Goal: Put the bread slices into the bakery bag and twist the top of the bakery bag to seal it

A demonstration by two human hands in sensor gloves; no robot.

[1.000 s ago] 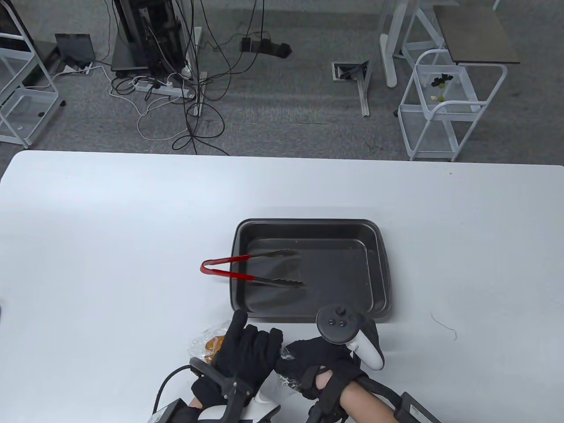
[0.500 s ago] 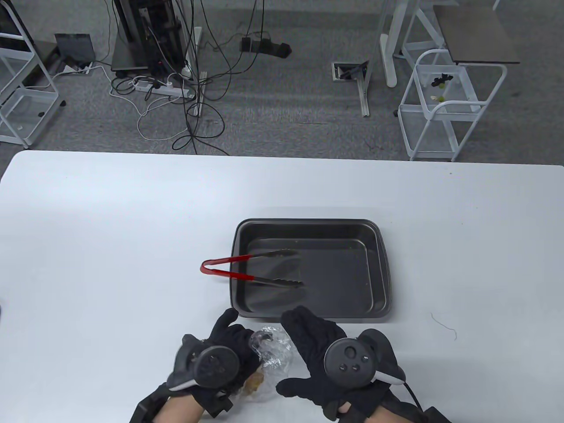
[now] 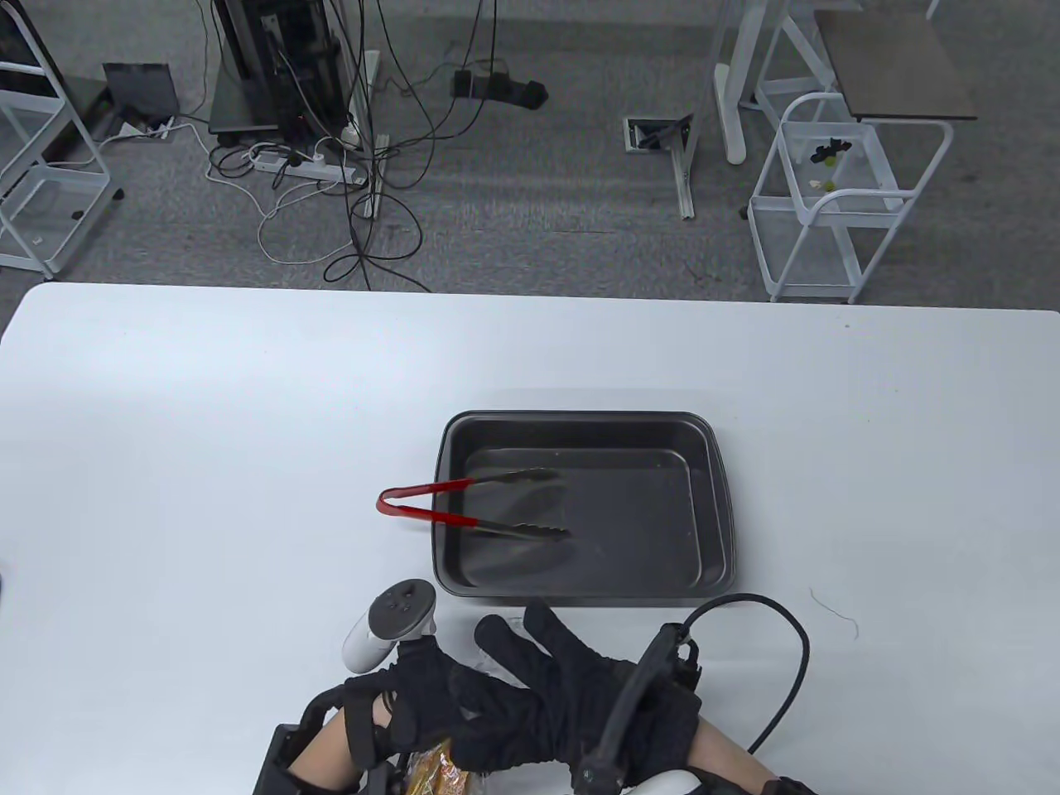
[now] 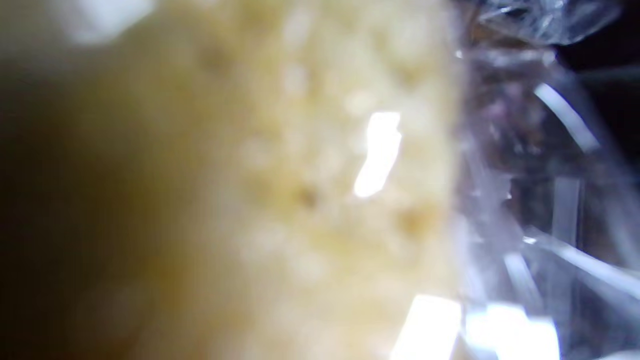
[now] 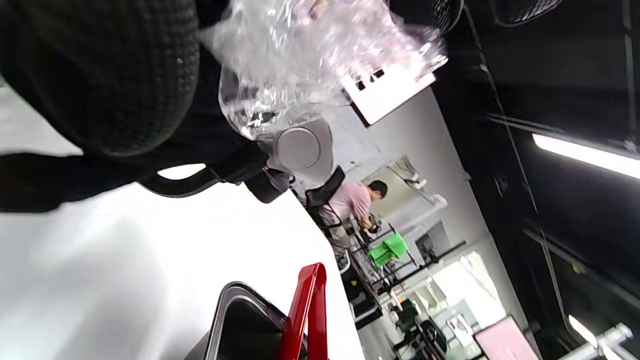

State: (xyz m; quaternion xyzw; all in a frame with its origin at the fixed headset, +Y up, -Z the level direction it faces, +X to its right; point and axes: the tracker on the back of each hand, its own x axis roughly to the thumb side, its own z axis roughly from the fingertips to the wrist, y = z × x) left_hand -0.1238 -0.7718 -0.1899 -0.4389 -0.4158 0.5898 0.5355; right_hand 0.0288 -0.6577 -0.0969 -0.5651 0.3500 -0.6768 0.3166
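Observation:
The clear bakery bag (image 3: 485, 659) sits at the table's near edge, mostly covered by both gloved hands. A golden bread slice (image 3: 436, 770) shows through it at the bottom edge. My left hand (image 3: 422, 687) grips the bag's body, and in the left wrist view the bread (image 4: 300, 200) fills the frame, with crinkled plastic (image 4: 540, 200) on the right. My right hand (image 3: 530, 671) reaches across to the left and holds the bag's gathered top. In the right wrist view, the crumpled plastic top (image 5: 310, 55) sits between its thumb and fingers.
A dark baking tray (image 3: 580, 426) lies just beyond the hands, with red-handled tongs (image 3: 422, 503) resting over its left rim. The tongs (image 5: 305, 310) and the tray's edge (image 5: 220, 320) also appear in the right wrist view. A thin dark thread (image 3: 836, 611) lies to the right.
Both hands have rolled over around the bag: the left tracker swung up to the left, and the right wrist turned so its cable faces up. The bag's top is now bunched under the right hand.

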